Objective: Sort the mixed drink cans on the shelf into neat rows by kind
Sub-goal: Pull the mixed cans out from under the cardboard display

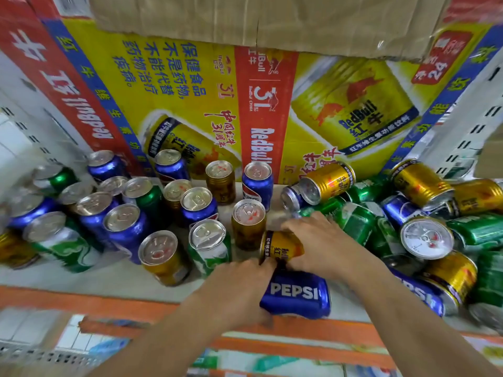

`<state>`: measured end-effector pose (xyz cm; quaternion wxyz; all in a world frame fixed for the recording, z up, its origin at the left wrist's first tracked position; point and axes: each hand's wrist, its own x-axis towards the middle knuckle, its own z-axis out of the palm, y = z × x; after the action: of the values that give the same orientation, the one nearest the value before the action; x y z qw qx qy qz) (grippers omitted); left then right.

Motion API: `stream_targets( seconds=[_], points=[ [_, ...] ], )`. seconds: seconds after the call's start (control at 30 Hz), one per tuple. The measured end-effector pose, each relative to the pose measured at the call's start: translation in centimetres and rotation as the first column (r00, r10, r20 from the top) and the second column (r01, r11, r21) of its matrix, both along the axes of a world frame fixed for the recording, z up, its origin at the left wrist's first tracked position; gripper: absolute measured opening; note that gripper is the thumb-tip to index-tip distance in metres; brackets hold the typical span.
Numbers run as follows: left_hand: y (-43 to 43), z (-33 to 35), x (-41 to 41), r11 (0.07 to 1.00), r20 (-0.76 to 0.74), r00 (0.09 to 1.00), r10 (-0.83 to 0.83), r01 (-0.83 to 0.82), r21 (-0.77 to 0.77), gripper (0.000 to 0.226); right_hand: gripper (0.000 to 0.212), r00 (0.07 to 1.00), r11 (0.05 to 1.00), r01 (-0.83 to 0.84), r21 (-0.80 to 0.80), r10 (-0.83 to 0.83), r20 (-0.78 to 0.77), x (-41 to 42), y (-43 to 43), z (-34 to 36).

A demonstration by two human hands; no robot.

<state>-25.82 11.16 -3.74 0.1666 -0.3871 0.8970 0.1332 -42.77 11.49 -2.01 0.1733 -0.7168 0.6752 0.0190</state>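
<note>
A Pepsi can (296, 293) is being gripped at the left hand's (239, 289) three o'clock, a gold can (281, 247) at the palm-down right hand's (324, 246) nine o'clock.

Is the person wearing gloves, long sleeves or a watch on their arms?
No. The left hand and right hand are bare, with no gloves and no rings that I can see. No sleeve, watch or bracelet shows on either arm.

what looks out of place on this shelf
On the right, gold, green and blue cans lie tipped in a heap; the cans on the left stand upright but mixed. A blue Pepsi can lies on its side at the front edge of the shelf.
</note>
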Motion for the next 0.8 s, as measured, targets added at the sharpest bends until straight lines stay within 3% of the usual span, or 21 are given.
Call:
stream_targets(
  seconds=[0.27, 0.5, 0.63, 0.8],
  points=[
    [0.8, -0.6, -1.8, 0.991, -0.093, 0.992, -0.08, 0.069, -0.113, 0.076, 0.068, 0.991, 0.996, 0.057, -0.063, -0.049, 0.122, -0.8, -0.1, 1.6],
    [1.1, -1.6, -3.3, 0.979, -0.162, 0.969, -0.184, 0.167, -0.116, 0.082, 0.049, 0.996, 0.967, 0.019, -0.252, 0.004, 0.089, 0.5, -1.7, 1.7],
    [1.1, -1.4, -3.3, 0.983, -0.201, 0.964, -0.175, 0.158, -0.098, 0.076, 0.037, 0.973, 0.963, 0.063, -0.263, 0.0, 0.233, 0.3, -2.2, 0.1],
    [0.1, 0.7, -0.8, 0.996, -0.382, 0.921, -0.084, 0.087, -0.01, 0.078, 0.028, 0.937, 0.965, 0.128, -0.228, -0.043, 0.346, -1.3, -2.3, -0.6]
  ],
)
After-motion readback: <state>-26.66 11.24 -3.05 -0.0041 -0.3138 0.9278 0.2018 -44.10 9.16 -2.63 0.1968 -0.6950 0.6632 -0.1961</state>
